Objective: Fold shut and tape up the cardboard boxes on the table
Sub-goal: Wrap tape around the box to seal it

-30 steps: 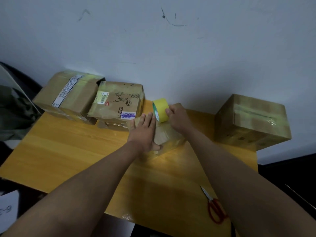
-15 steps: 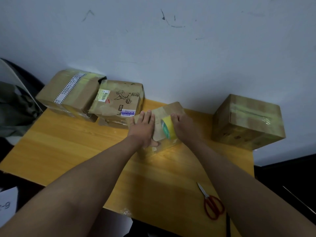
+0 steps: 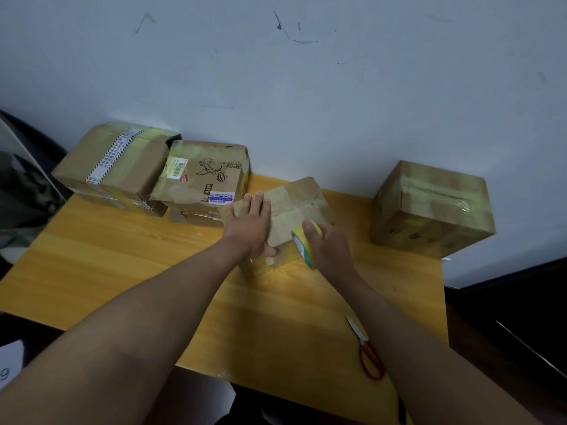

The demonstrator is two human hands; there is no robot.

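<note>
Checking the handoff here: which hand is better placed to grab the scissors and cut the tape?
Probably the right. The scissors lie beside the right forearm, though the right hand grips the tape roll. The left hand presses the box.

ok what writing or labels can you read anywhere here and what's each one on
"9": on the white paper at the lower left edge.
Printed drawing and dark lettering on the middle box: too blurred to read.
Barcode sticker and blue-and-white label on that box: too small to read.
Printed strip across the left box: unreadable.
</note>
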